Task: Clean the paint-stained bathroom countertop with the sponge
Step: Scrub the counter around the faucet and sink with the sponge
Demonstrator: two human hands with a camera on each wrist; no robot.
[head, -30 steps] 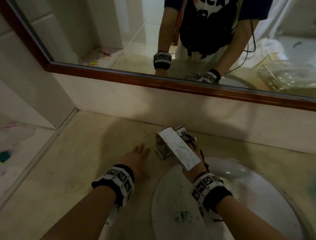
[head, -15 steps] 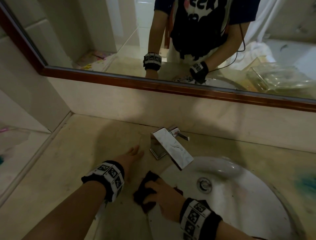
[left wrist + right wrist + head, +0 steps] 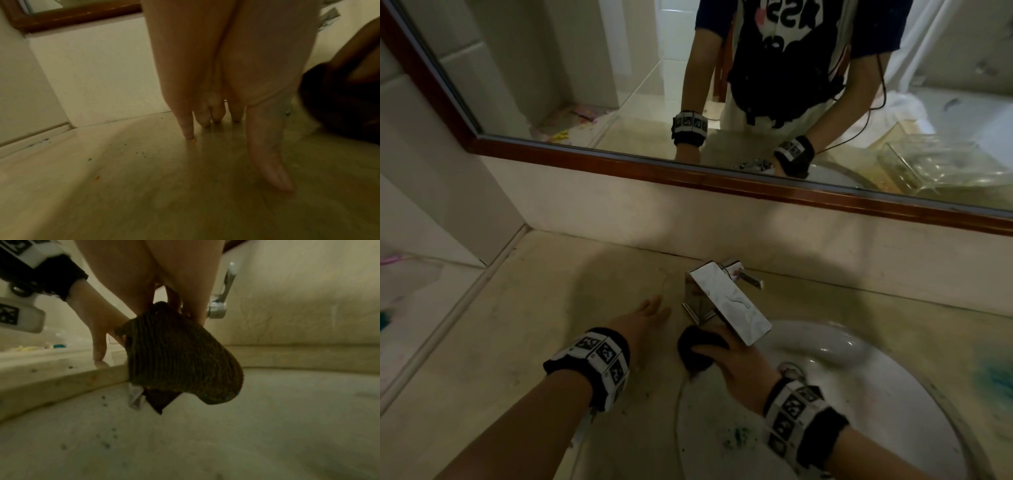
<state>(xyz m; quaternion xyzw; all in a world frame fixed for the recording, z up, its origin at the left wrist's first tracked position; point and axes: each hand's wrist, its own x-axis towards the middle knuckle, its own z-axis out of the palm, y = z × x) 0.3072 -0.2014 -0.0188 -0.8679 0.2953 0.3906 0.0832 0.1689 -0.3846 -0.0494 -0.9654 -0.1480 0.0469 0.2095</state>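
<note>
The beige countertop (image 3: 510,342) carries small paint specks (image 3: 141,153) and a teal smear (image 3: 996,377) at the far right. My right hand (image 3: 729,359) grips a dark ribbed sponge (image 3: 697,346) at the sink's left rim, just below the faucet spout (image 3: 729,305). In the right wrist view the sponge (image 3: 180,356) hangs from my fingers over the basin's edge. My left hand (image 3: 649,313) lies flat on the counter left of the faucet, fingers (image 3: 205,120) straight, a short way from the sponge (image 3: 339,105).
A white oval basin (image 3: 876,411) with green specks (image 3: 736,440) and a drain (image 3: 791,370) fills the lower right. The chrome faucet handle (image 3: 222,301) stands behind it. A wood-framed mirror (image 3: 722,178) runs along the back wall. A tiled wall closes the left side.
My right hand left the faucet, dropped to the sink's left rim with the sponge, then shifted slightly toward the faucet base. The left hand has stayed flat on the counter.
</note>
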